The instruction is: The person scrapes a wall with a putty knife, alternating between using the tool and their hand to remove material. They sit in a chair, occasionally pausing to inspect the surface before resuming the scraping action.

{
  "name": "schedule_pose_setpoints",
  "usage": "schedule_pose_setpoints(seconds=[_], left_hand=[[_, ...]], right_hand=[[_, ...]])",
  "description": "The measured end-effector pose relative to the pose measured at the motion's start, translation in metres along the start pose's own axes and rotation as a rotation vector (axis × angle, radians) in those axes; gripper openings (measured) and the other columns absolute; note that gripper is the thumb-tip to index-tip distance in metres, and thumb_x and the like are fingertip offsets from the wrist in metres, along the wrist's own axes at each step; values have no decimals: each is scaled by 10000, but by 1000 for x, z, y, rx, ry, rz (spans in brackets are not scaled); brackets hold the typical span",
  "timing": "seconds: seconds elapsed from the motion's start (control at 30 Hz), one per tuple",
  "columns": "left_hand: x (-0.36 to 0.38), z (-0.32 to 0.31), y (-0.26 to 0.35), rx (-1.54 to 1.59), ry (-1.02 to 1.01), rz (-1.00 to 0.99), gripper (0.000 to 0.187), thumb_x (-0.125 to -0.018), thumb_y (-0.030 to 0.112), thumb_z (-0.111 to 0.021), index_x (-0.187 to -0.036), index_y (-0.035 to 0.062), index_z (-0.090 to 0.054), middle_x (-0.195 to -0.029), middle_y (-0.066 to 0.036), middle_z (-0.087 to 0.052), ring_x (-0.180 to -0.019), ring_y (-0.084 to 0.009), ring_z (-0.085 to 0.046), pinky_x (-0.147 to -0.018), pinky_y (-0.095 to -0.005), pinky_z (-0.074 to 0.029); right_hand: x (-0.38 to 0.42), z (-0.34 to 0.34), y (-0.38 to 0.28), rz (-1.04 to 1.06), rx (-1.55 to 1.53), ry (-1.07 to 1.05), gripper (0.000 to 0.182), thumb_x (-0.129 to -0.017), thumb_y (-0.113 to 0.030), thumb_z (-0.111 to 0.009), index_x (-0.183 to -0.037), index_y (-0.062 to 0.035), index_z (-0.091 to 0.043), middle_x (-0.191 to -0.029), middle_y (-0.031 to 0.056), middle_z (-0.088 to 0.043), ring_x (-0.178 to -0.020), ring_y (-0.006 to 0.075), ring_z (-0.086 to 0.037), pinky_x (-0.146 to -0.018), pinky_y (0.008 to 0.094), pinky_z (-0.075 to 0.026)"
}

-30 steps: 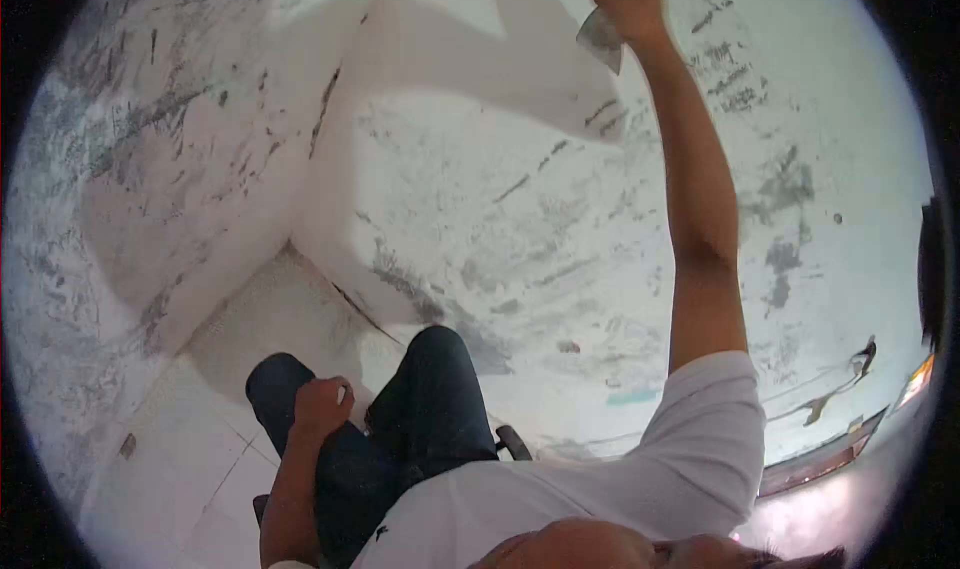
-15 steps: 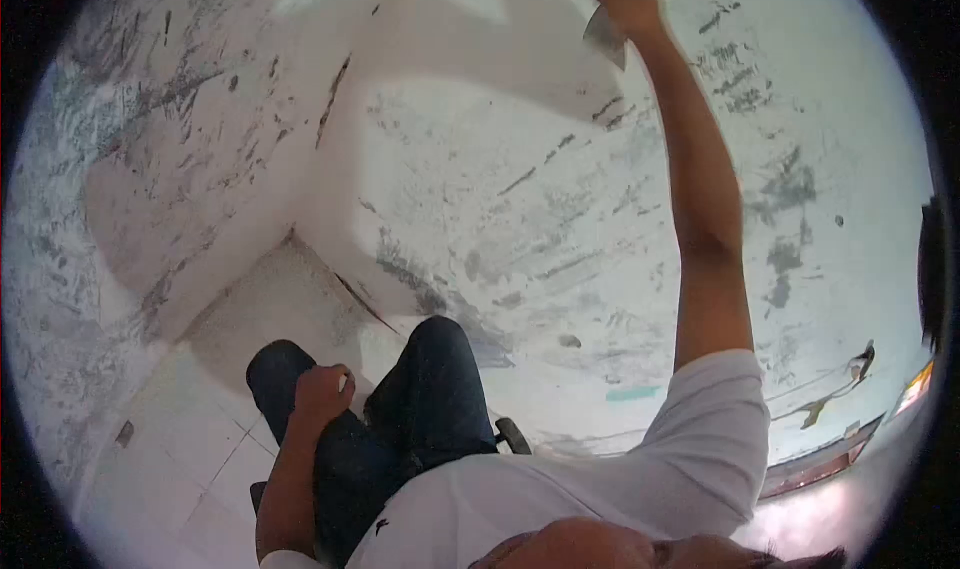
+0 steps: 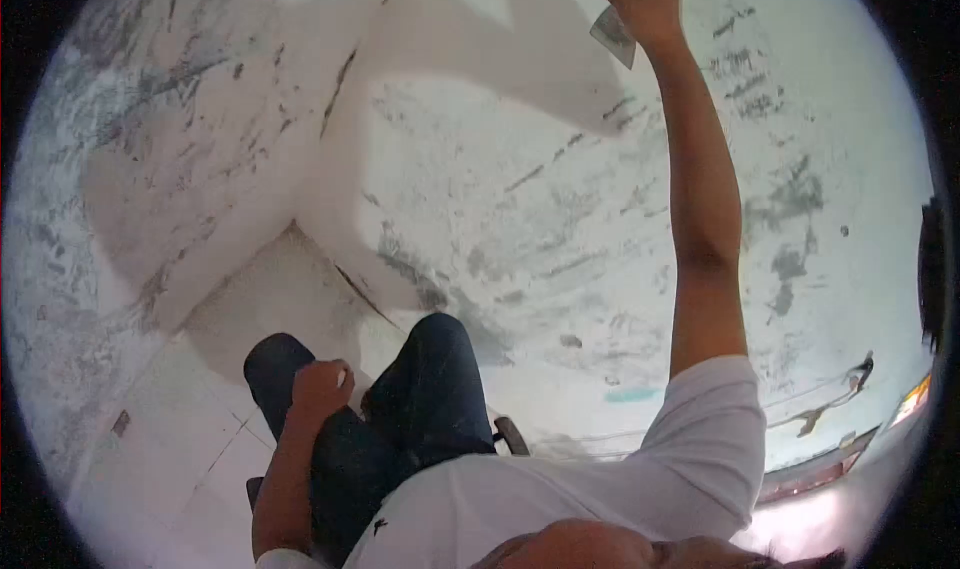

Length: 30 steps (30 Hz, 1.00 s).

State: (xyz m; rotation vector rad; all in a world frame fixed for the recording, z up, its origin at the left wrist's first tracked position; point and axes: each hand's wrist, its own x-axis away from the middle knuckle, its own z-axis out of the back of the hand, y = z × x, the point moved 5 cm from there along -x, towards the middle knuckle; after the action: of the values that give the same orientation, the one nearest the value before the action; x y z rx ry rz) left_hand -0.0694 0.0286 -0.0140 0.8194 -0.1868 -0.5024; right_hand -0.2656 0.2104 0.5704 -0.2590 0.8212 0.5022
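My right hand (image 3: 645,7) is raised at arm's length near the top edge of the view, closed around a putty knife. The grey blade of the putty knife (image 3: 613,37) points down and left, overlapping the patchy white wall (image 3: 520,209); its handle is mostly hidden by my fingers. My left hand (image 3: 322,387) rests on my thigh in dark trousers (image 3: 345,459), its fingers curled closed. A small pale spot shows by the thumb, and I cannot tell what, if anything, that hand holds.
A second scuffed wall (image 3: 190,139) meets this one in a corner at left, with dark cracks (image 3: 340,89) along the joint. Pale floor tiles (image 3: 190,449) lie below my legs. A dark curved part (image 3: 511,436) sticks out beside my hip. Loose wires (image 3: 840,394) hang at lower right.
My right hand with the putty knife has shifted slightly right and down in the view, and the blade shows more sharply. My left hand stays on the thigh.
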Motion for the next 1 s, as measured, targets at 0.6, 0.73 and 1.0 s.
schedule_pose_setpoints(seconds=[0.6,0.73,1.0], left_hand=[[-3,6,-2,69,8,57,180,-823,238,-626,-897,96,-707,-678,-134,-649,-648,-312,-644,-664,-426,-522],[-7,5,-6,49,31,29,173,-816,238,-637,-878,92,-706,-636,-128,-634,-622,-309,-640,-635,-423,-517],[-1,7,0,59,75,-17,178,-816,242,-637,-870,84,-701,-679,-154,-646,-620,-309,-641,-632,-425,-516]], right_hand=[[28,-30,35,81,54,-115,268,-760,-5,-603,-594,-50,-397,-544,-29,-347,-517,76,-305,-453,284,-281],[14,-10,-6,101,51,-40,278,-747,-12,-619,-595,-59,-391,-561,-45,-327,-557,69,-304,-482,278,-288],[5,-2,-10,-17,-165,-50,270,-766,-22,-622,-625,-77,-398,-569,-47,-327,-559,72,-311,-490,288,-297]])
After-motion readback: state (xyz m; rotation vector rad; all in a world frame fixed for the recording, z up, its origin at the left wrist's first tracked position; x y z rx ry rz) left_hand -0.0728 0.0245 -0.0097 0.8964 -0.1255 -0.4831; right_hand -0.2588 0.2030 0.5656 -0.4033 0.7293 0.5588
